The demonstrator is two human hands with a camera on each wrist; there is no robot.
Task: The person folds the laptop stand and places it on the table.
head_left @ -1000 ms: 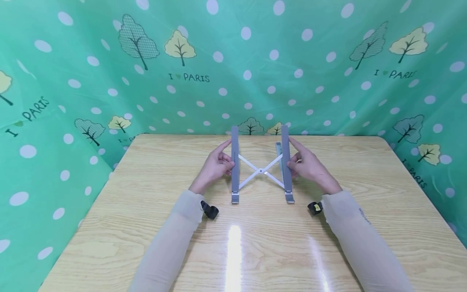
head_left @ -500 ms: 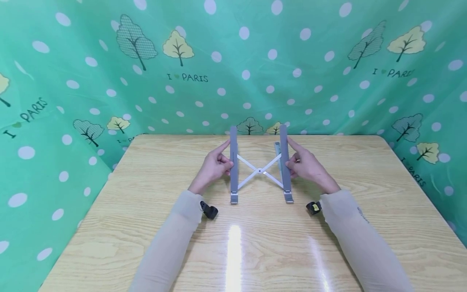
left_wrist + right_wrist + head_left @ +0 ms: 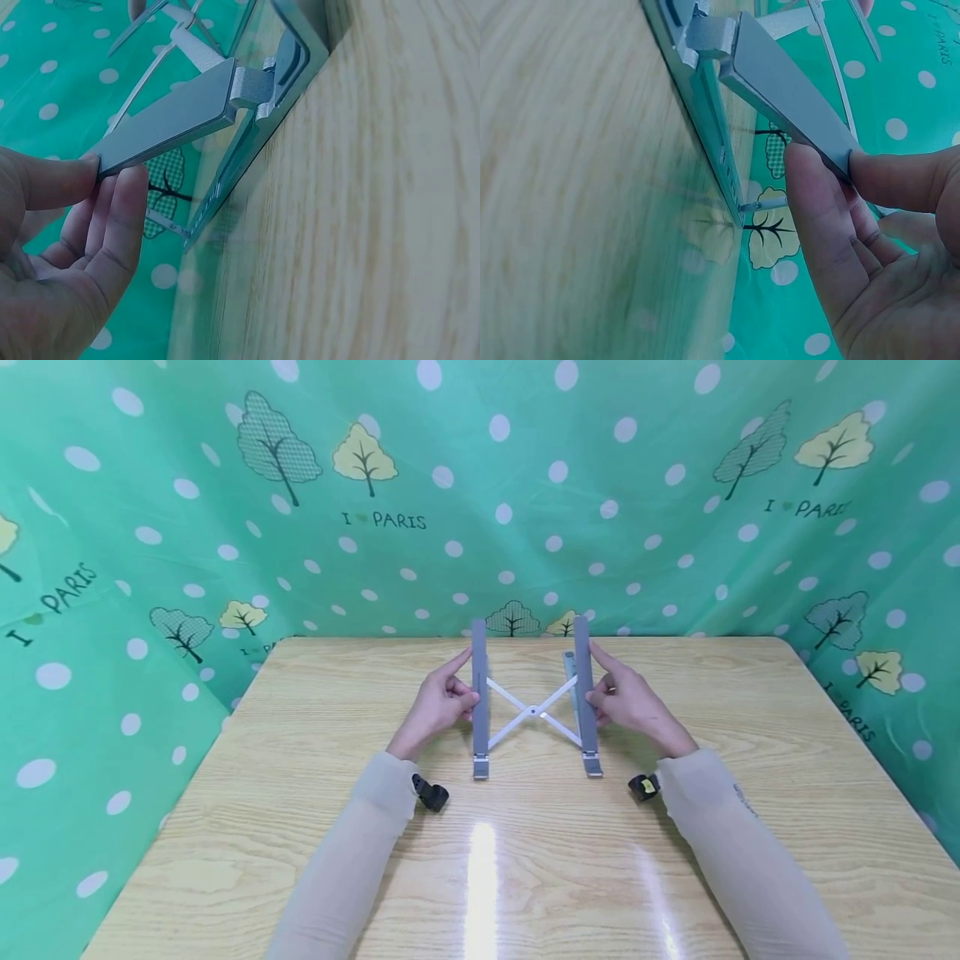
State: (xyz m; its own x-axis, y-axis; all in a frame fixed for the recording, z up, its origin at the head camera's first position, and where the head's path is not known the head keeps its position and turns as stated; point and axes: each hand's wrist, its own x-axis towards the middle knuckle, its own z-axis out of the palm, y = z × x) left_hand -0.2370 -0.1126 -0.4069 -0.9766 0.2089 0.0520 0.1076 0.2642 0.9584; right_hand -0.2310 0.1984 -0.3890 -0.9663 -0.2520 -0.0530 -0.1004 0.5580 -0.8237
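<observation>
A grey folding laptop stand [image 3: 480, 718] stands unfolded near the back of the table, its two long arms joined by a silver X-shaped brace [image 3: 533, 712]. My left hand [image 3: 441, 700] pinches the left arm between thumb and curled fingers, index finger stretched along its outer side. On the other side my right hand [image 3: 626, 695] pinches the right arm in the same way. The left wrist view shows the thumb on the edge of the upper bar [image 3: 176, 116], above a lower base bar on the table. A matching upper bar [image 3: 787, 86] is between thumb and fingers in the right wrist view.
The wooden table [image 3: 300, 827] ends at a green dotted curtain [image 3: 420, 560] behind and at both sides. Black wrist cameras stick out from both sleeves, the left camera [image 3: 431, 793] and the right camera [image 3: 643, 787], just above the tabletop.
Hands and laptop stand keep the same pose and grip. The whole head view shifts very slightly, with everything a few pixels further left.
</observation>
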